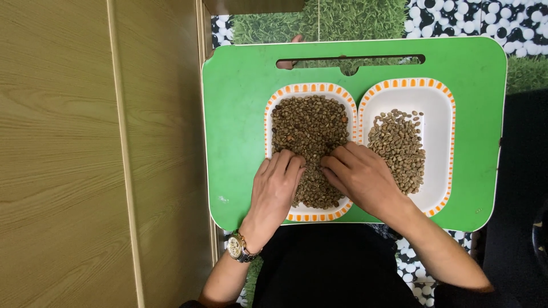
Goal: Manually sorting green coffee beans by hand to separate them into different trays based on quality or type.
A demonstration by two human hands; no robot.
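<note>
Both hands palm-down with fingers loosely curled onto loose beans, nothing lifted clear; whether any single bean is pinched between fingertips cannot be told

Left hand [278, 185]: resting on the near-left part of the white rectangular dish with orange-dashed rim [273, 102], fingertips [291, 162] bent down into the heap of brown-green coffee beans [310, 128] filling that dish. Gold-toned wristwatch [236, 247] on the left wrist, just past the near edge of the green plastic lap tray [240, 102]

Right hand [363, 179]: lying across the divide between the bean-filled dish and the second white dish with orange-dashed rim [439, 120], fingertips [331, 165] touching the beans of the full dish, close beside the left fingertips without clear contact between the two hands

Second dish: just right of the full dish on the green tray, rims touching or nearly so. Smaller pile of paler beans [398, 145] gathered along its left half, right half bare white

Green tray: long handle slot [351, 59] along its far edge, both dishes side by side at its centre. Light wooden panel surface [85, 154] to the left of the tray; grass-pattern and white-pebble printed covering [485, 20] beyond the tray's far edge; dark clothing [331, 268] at the tray's near edge
</note>
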